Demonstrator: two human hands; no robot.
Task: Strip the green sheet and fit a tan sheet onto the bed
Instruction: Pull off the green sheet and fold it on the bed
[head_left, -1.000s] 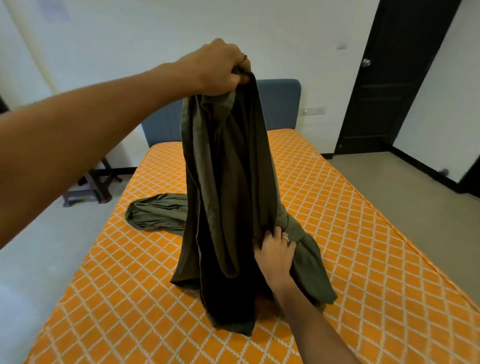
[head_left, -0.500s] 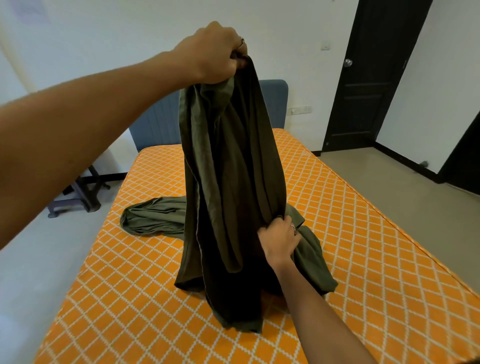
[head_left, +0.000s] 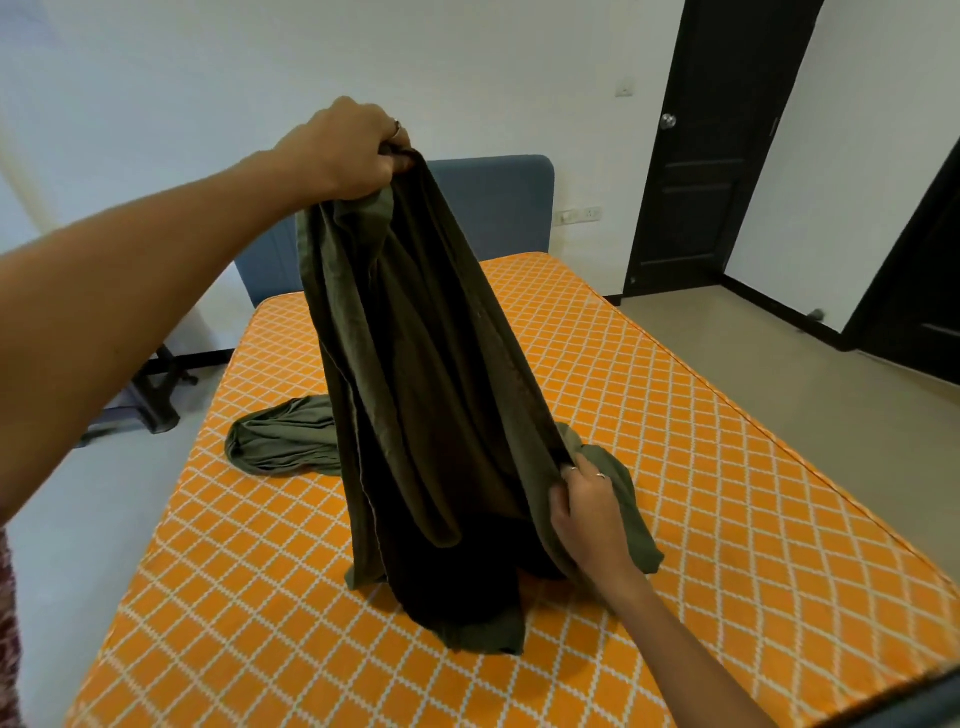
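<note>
Your bed (head_left: 727, 467) fills the view from 6 to 12 o'clock, its orange diamond-quilted mattress already bare, so the strip looks done and you seem to be gathering the cloth to carry off. The green sheet (head_left: 415, 389) hangs in a tall bunched column at the centre, its foot resting on the mattress and one tail trailing out toward 9 o'clock. Your left hand (head_left: 343, 150), at 11 o'clock, is clenched round the sheet's top to hoist it clear. Your right hand (head_left: 587, 509), at 4 o'clock, pinches a lower fold, likely to draw it up. No tan sheet shows; the sheet hides the mattress behind it and most of the blue headboard (head_left: 493, 202)
</note>
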